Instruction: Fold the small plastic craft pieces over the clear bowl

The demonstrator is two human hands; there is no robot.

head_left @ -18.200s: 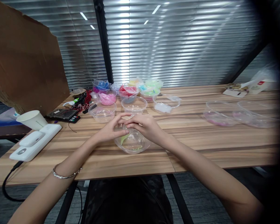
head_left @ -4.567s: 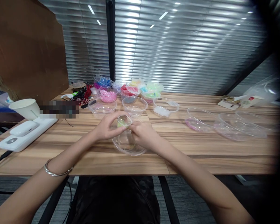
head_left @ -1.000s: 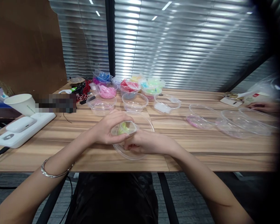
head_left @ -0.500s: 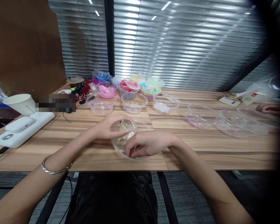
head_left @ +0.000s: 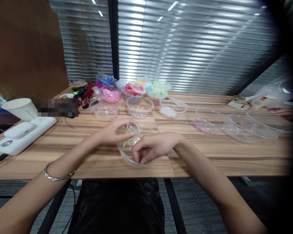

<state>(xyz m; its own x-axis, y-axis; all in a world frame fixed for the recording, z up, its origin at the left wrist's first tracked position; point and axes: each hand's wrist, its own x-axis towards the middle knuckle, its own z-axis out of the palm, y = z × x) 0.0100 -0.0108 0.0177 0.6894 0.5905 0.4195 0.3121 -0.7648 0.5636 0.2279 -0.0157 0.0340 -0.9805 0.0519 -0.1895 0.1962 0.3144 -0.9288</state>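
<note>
A clear round plastic bowl (head_left: 125,156) stands on the wooden table in front of me. At its far left side, my left hand (head_left: 116,131) curves its thumb and fingers around a small clear cup (head_left: 134,128). Something yellow-green (head_left: 128,141) shows beside that cup, under the left thumb. Over the bowl's near right part, my right hand (head_left: 155,148) points down with its fingertips pinched together inside. What lies between those fingertips is too small to make out.
Several clear bowls (head_left: 139,107) stand behind, some with coloured bags, such as a pink one (head_left: 111,95). More bowls (head_left: 249,128) sit to the right, near another person's hand (head_left: 282,110). At left are a paper cup (head_left: 19,109) and a white charger (head_left: 24,136).
My right hand has shifted slightly within the bowl, its fingertips still pinched. My left hand stays at the small cup. The other person's hand at the far right has moved a little.
</note>
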